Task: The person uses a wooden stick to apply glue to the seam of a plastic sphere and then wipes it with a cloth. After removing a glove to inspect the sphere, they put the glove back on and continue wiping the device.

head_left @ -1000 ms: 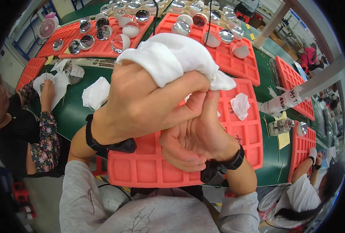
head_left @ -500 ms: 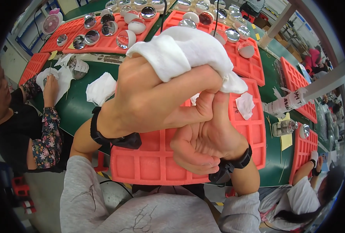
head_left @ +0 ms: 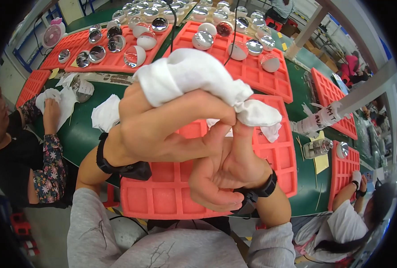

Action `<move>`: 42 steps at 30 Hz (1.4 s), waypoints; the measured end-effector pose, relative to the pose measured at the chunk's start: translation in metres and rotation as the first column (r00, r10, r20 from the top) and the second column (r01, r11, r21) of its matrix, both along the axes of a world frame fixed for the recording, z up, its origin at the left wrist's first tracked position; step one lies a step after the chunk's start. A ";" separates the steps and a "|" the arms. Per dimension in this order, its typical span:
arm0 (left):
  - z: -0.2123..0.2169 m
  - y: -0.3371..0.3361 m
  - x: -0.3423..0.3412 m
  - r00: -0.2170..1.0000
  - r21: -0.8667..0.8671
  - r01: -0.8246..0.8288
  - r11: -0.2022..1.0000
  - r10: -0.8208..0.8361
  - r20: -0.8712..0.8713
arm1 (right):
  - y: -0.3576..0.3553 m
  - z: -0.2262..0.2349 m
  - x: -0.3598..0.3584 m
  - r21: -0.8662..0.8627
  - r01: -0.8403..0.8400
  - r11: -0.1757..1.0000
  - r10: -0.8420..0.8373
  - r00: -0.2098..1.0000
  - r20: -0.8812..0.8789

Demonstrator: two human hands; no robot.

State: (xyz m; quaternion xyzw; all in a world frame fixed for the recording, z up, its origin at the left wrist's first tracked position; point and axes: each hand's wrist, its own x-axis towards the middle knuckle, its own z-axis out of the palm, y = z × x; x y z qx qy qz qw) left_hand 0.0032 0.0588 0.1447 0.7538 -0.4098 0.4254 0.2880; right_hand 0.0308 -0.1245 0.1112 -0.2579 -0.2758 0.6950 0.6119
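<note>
White cloth finger cots [head_left: 194, 71] cover some fingers of my left hand [head_left: 158, 120], whose back faces up. Its bare index finger and thumb are closed in a pinch at the base of another white cloth finger cot [head_left: 258, 113]. That cot sits over the tip of the raised thumb of my right hand [head_left: 223, 165]. The right hand's other fingers are bare and loosely bent, palm up, with nothing seen in them. Both hands are over a red compartment tray [head_left: 162, 201], and each wrist wears a black band.
Red trays hold several glass-and-white domes [head_left: 136, 56] at the back. White cloths [head_left: 105, 114] lie left on the green table [head_left: 89, 129]; a glass jar [head_left: 317, 148] stands right. Co-workers sit on both sides. A wrapped post [head_left: 319, 120] rises at right.
The cot now sits more plainly over my right thumb's tip, with my left pinch at its base. Both hands have shifted slightly left and down in view.
</note>
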 end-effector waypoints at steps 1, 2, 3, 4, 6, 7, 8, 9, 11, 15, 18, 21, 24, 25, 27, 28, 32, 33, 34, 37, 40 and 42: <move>0.000 0.000 -0.001 1.000 0.010 -0.013 1.000 0.014 -0.011 | 0.000 -0.003 0.000 0.035 -0.004 0.999 0.004 1.000 -0.018; 0.000 0.000 -0.002 1.000 0.009 -0.010 1.000 0.010 -0.006 | -0.001 -0.005 0.000 0.071 -0.007 0.997 0.009 0.999 -0.036; 0.000 0.000 -0.002 1.000 0.017 -0.019 1.000 0.019 0.018 | -0.001 -0.005 0.000 0.070 -0.003 0.998 0.005 1.000 -0.031; 0.000 -0.001 -0.002 0.999 0.025 -0.030 0.999 0.029 0.041 | -0.002 -0.005 0.001 0.073 0.005 0.997 -0.003 1.000 -0.028; 0.000 -0.001 -0.002 0.997 0.034 -0.038 0.999 0.035 0.065 | -0.001 -0.004 0.000 0.081 0.022 0.996 -0.020 0.999 -0.027; 0.000 -0.002 -0.002 0.997 0.024 -0.050 0.998 0.049 0.060 | -0.001 -0.003 0.000 0.083 0.024 0.996 -0.022 0.999 -0.025; -0.001 -0.002 -0.003 0.997 0.013 -0.063 0.998 0.062 0.055 | 0.000 0.000 -0.001 0.064 0.039 0.997 -0.038 0.999 -0.019; -0.002 -0.002 -0.003 0.996 0.003 -0.075 0.997 0.075 0.050 | 0.001 0.002 -0.001 0.045 0.054 0.998 -0.053 0.999 -0.013; -0.003 -0.002 -0.007 0.992 0.022 -0.110 0.994 0.108 0.061 | 0.002 0.003 -0.001 0.029 0.072 0.997 -0.072 0.997 -0.002; -0.006 0.001 -0.007 0.978 0.064 -0.191 0.980 0.184 0.096 | 0.005 0.000 0.000 0.006 0.084 0.996 -0.084 0.994 -0.073; -0.009 0.001 -0.004 0.971 0.090 -0.215 0.972 0.204 0.122 | 0.004 0.003 0.004 -0.119 0.038 0.992 -0.043 0.998 -0.044; -0.011 0.003 -0.005 0.939 0.119 -0.310 0.943 0.285 0.192 | 0.005 0.001 0.000 -0.152 0.051 0.987 -0.067 0.992 -0.108; -0.017 0.006 -0.005 0.922 0.125 -0.349 0.929 0.316 0.226 | 0.011 0.002 -0.005 -0.208 0.061 0.976 -0.085 0.990 -0.114; -0.018 0.005 -0.004 0.912 0.134 -0.366 0.921 0.326 0.247 | 0.012 0.003 -0.005 -0.234 0.072 0.969 -0.095 0.992 -0.085; -0.015 0.006 -0.004 0.913 0.162 -0.365 0.917 0.319 0.253 | 0.012 0.004 -0.005 -0.256 0.081 0.963 -0.099 0.993 -0.058; -0.013 0.006 -0.004 0.914 0.180 -0.363 0.914 0.311 0.260 | 0.011 0.004 -0.005 -0.249 0.074 0.966 -0.085 0.996 -0.034; -0.007 0.010 -0.005 0.932 0.209 -0.308 0.928 0.251 0.260 | 0.008 0.002 -0.002 -0.229 0.033 0.973 -0.038 0.999 -0.016; -0.005 0.011 -0.005 0.939 0.212 -0.283 0.935 0.226 0.258 | 0.007 0.002 0.000 -0.224 0.008 0.975 -0.018 0.999 -0.043; -0.002 0.011 -0.005 0.939 0.213 -0.286 0.934 0.228 0.259 | 0.006 0.002 0.002 -0.218 -0.018 0.976 0.003 0.998 -0.069; 0.003 0.010 -0.004 0.971 0.181 -0.205 0.962 0.176 0.164 | 0.005 0.005 0.000 -0.158 0.080 0.984 -0.069 0.995 0.071; 0.004 0.008 -0.001 0.992 0.019 -0.110 0.994 0.111 -0.059 | 0.002 0.008 -0.004 -0.033 0.283 0.959 -0.256 0.908 0.333; 0.005 0.004 -0.003 0.987 -0.085 -0.068 0.994 0.055 -0.153 | -0.001 0.005 -0.005 0.229 0.496 0.838 -0.520 0.597 0.611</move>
